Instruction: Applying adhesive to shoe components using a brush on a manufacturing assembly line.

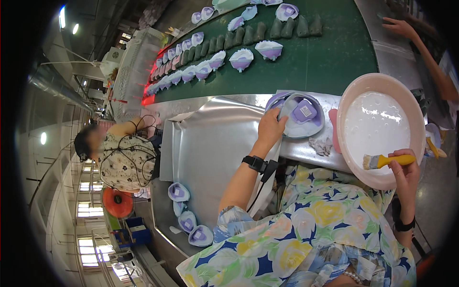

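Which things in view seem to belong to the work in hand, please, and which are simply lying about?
Work in hand:
- lavender piece, gripped by the left hand
- yellow-handled brush, in the right hand
- pink tub beneath the brush, holding white liquid

Apparently just around:
- orange fan
- blue crate
- crumpled scrap beside the tub

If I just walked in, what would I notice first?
Probably the big pink basin on the right, with white liquid, where the right hand holds a yellow brush. Next, maybe the green surface at the top, bearing purple pieces. Near the middle, the left hand grips another purple piece.
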`<move>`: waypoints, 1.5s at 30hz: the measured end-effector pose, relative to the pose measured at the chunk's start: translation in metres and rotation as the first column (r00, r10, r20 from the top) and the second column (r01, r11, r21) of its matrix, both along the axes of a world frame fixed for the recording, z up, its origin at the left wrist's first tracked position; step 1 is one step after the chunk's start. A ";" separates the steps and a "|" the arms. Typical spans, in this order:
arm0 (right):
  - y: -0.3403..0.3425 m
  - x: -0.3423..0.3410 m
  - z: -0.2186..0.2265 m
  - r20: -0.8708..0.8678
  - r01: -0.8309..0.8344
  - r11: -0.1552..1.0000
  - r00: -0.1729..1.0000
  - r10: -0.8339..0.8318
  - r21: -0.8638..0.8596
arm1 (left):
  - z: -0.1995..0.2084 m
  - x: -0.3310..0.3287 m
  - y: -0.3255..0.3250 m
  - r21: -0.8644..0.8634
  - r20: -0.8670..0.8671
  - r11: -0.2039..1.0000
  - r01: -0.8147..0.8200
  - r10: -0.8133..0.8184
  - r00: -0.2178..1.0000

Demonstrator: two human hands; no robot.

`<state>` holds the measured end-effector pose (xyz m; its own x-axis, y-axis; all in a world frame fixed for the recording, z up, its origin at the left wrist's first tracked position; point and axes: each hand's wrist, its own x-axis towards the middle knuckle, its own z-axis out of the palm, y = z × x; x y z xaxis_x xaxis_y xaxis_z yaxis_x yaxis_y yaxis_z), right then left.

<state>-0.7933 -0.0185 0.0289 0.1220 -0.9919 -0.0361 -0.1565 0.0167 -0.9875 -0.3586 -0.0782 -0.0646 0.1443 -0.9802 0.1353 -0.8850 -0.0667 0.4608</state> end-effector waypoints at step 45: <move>0.003 0.015 0.010 -0.046 0.026 0.992 0.998 -0.032 -0.121 | -0.011 0.029 0.025 0.396 -0.849 0.916 -0.060 0.390 0.357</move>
<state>-0.7783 -0.0157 0.0392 0.0937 -0.9925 0.0788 -0.2049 -0.0967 -0.9740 -0.3300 -0.0528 -0.0757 0.2367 -0.8539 -0.4634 0.1177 -0.4482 0.8861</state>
